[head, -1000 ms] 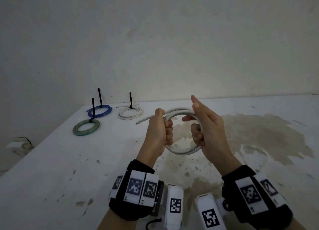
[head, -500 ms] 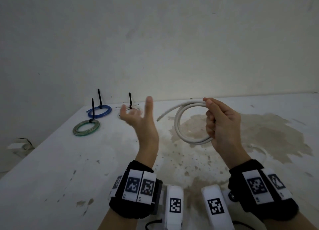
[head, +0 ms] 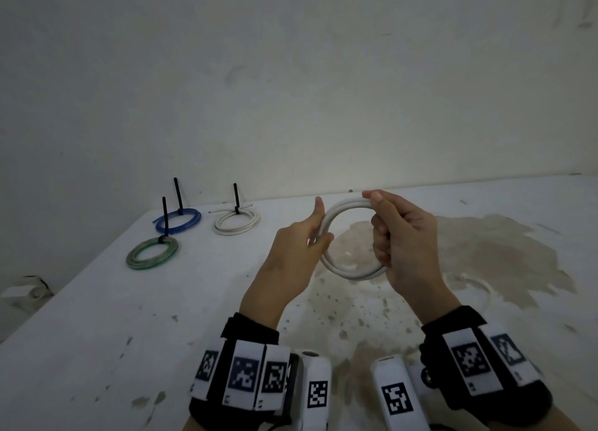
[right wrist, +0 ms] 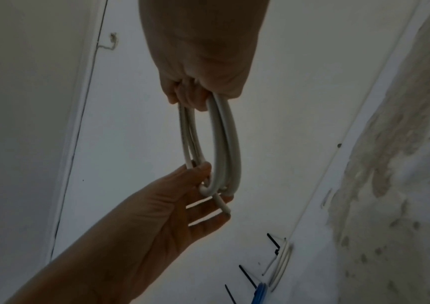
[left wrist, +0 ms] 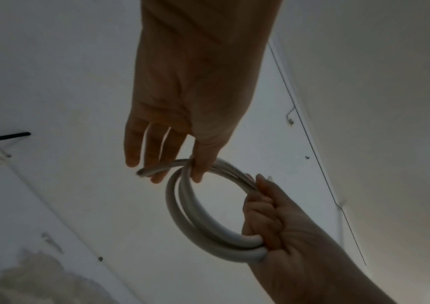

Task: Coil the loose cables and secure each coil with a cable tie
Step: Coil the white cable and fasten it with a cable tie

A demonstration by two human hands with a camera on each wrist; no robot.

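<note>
A white cable coil (head: pixel 351 272) of two or three turns hangs in the air above the table, between my hands. My right hand (head: pixel 388 233) grips its right side, fingers curled through the loop and thumb on top. My left hand (head: pixel 318 233) pinches the left side between the thumb and fairly straight fingers. In the left wrist view the thumb of my left hand (left wrist: pixel 195 170) presses on the coil (left wrist: pixel 182 216), and the cable's cut end (left wrist: pixel 143 171) sticks out past the fingers. The right wrist view shows the coil (right wrist: pixel 224 144) edge-on, held by my right hand (right wrist: pixel 195 94) and left hand (right wrist: pixel 208 191).
At the back left of the white table (head: pixel 97 333) lie three tied coils: blue (head: pixel 192 222), green (head: pixel 152 256) and white (head: pixel 236 226), each with a black cable tie standing upright. A brown stain (head: pixel 485 252) spreads under and to the right of my hands. A wall stands close behind.
Half a second ago my left hand was off the coil and open to the left. It has come back and now pinches the coil's left side, and the loose end lies against the loop.
</note>
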